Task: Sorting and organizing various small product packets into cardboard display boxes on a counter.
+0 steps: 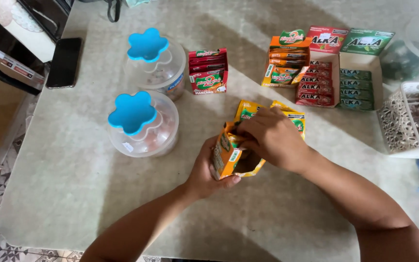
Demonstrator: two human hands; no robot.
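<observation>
On the table (73,184), left hand (204,172) grips an opened orange carton (226,157); right hand (272,138) reaches inside, fingers hidden, grip unclear, carton not emptied.

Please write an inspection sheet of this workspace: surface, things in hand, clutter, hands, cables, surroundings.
Surface: pale table, rounded corners.
Job's things: orange carton, opened, flaps up.
Clutter: two clear jars with blue flower lids, red display box, orange display box, tray of red and green packs, white basket, black phone.
Hands: left hand grips the carton; right hand on its top.
Cables: nothing seen.
Surroundings: patterned floor.
</observation>
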